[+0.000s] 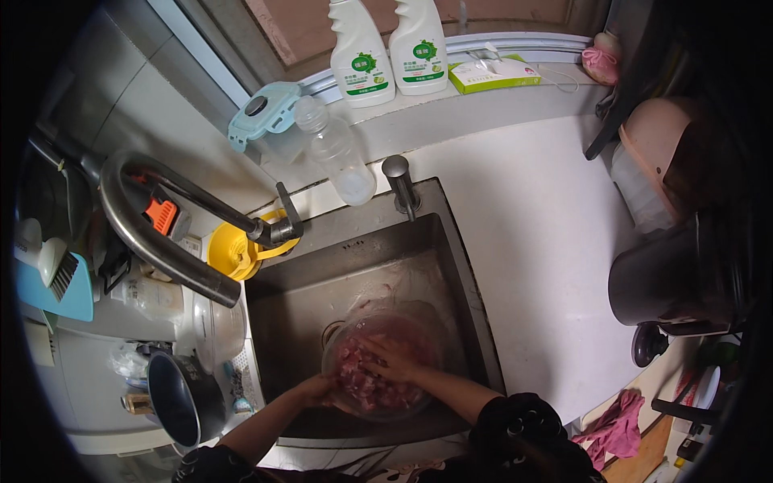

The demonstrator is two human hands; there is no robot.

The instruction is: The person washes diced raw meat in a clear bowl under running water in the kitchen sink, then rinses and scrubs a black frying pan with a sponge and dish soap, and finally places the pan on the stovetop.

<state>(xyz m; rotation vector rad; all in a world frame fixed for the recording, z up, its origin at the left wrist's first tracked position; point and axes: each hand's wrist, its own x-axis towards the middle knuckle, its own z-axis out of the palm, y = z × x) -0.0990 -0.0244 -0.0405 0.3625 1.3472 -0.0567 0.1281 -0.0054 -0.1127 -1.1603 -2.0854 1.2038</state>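
Observation:
A clear bowl (438, 377) stands tilted in the dark metal sink (290, 338), close to its front wall. Pieces of raw meat (374, 386) in reddish liquid fill it. My left hand (323, 391) grips the bowl's left side, its fingertips partly hidden under the rim. My right hand (386, 359) lies on the meat inside the bowl, fingers spread and pointing left; whether it holds any piece I cannot tell. Behind the bowl's left edge the sink drain (331, 331) is partly visible, and a wet trace of liquid covers the sink floor.
A curved metal faucet (169, 253) reaches over the sink's left edge, beside a yellow strainer (232, 247). A dark pot (187, 398) stands at the left. Behind are a soap dispenser (398, 181), a plastic bottle (338, 151) and two spray bottles (362, 60). A black container (670, 284) stands right.

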